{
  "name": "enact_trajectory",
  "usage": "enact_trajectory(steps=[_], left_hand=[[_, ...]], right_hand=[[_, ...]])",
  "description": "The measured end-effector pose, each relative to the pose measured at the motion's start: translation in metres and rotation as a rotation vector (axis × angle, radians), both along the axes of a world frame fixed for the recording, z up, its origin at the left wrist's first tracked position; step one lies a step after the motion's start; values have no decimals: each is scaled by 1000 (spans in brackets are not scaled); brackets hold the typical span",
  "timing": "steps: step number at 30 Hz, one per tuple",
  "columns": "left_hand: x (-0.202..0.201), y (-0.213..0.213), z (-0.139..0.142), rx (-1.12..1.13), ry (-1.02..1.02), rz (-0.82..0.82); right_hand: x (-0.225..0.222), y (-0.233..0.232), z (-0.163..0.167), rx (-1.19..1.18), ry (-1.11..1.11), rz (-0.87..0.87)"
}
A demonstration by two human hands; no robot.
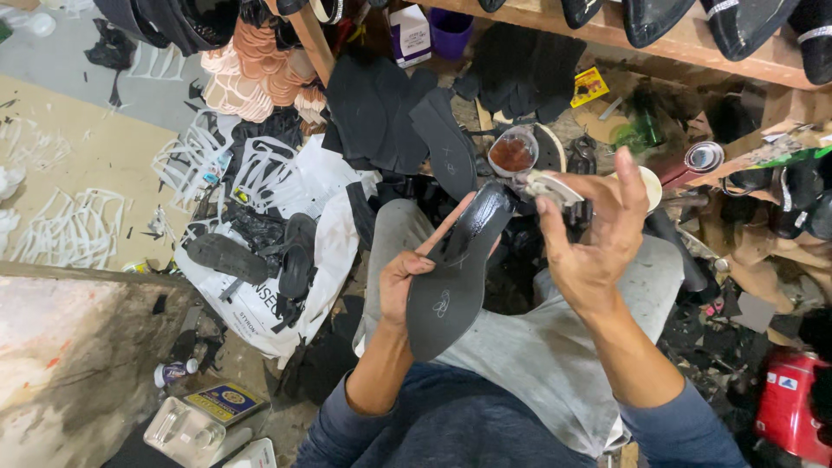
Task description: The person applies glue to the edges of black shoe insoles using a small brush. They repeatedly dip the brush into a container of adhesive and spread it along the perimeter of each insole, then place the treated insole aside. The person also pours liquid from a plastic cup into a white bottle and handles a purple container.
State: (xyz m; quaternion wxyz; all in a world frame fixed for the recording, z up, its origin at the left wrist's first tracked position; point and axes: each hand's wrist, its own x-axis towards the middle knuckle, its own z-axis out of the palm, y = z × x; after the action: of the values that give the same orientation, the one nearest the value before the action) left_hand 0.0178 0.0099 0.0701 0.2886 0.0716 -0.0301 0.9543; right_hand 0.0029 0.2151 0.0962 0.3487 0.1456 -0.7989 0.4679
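Left hand grip closed round black sole, held above lap; right hand pinches pale strap piece just beside toe end; best keep sole steady, seat piece squarely.

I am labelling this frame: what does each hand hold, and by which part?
The left hand holds a black sole by its left edge, near the middle. The right hand holds a small pale tool at the fingertips; its exact kind cannot be told.
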Motion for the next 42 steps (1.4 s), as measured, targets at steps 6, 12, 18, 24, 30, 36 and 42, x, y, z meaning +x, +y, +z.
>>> enact_trajectory(steps=[6,12,18,24,30,36,42], left_hand=[[-13,-7,-5,-57,118,82],[-12,3,-3,93,112,-15],[-33,-1,-1,2,15,169],[-37,-8,-4,42,4,175],[-16,-2,-3,80,28,12],[-8,-7,8,42,30,-8],[-19,0,-9,-73,-59,149]], right_hand=[[30,-22,4,247,-7,245],[12,-6,-4,204,-12,6],[47,-33,-16,183,32,245],[66,-37,-15,105,5,319],[6,-9,-6,-46,-67,86],[-17,5,1,-232,-149,80],[17,-30,-30,6,-171,183]])
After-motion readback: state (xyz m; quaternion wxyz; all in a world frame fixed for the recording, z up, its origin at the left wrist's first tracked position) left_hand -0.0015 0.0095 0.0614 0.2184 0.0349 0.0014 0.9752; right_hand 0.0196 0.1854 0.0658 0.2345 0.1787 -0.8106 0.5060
